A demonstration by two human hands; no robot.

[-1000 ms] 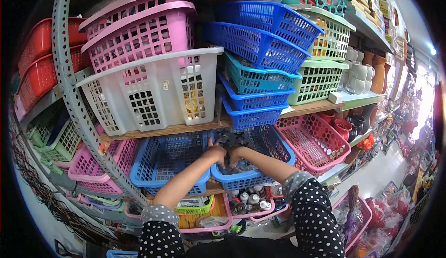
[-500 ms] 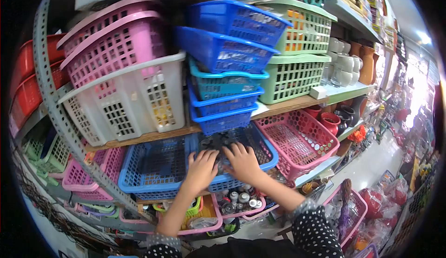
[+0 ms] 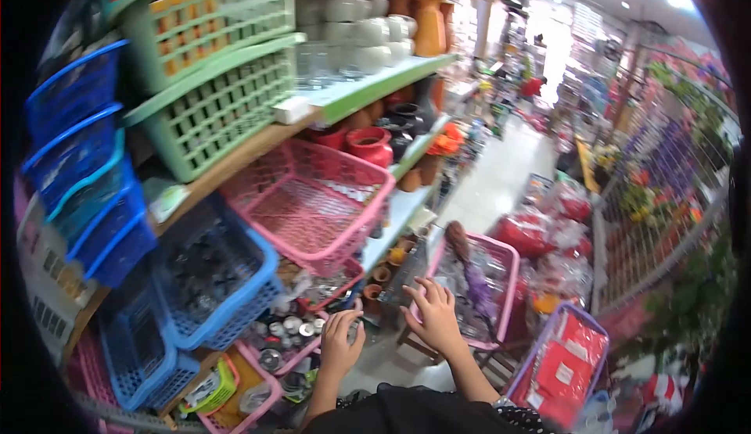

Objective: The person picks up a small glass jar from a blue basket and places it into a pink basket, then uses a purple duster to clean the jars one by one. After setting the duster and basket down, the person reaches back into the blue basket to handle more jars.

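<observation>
Both my hands are raised low in the middle of the view. My left hand point(image 3: 343, 342) has its fingers bent and holds nothing that I can make out; it is near a pink basket of bottles and cans point(image 3: 262, 356). To its right, my right hand point(image 3: 435, 314) is spread with nothing in it, in front of a pink basket point(image 3: 512, 266) holding clear plastic-wrapped items and a purple bundle point(image 3: 479, 289). A blue basket point(image 3: 270, 258) with dark small items stands on the shelf to the left, and an empty-looking pink basket point(image 3: 313, 258) sits above my left hand.
Green baskets point(image 3: 219, 113) and stacked blue baskets point(image 3: 109, 168) fill the upper left shelf. White cups point(image 3: 371, 47) and red pots point(image 3: 369, 146) stand on shelves. On the right are a purple basket of red packages point(image 3: 567, 356), red bagged goods point(image 3: 524, 231) and a wire rack point(image 3: 649, 231).
The view has swung to the right, towards the aisle. Both hands have come away from the blue basket and are farther from the shelf.
</observation>
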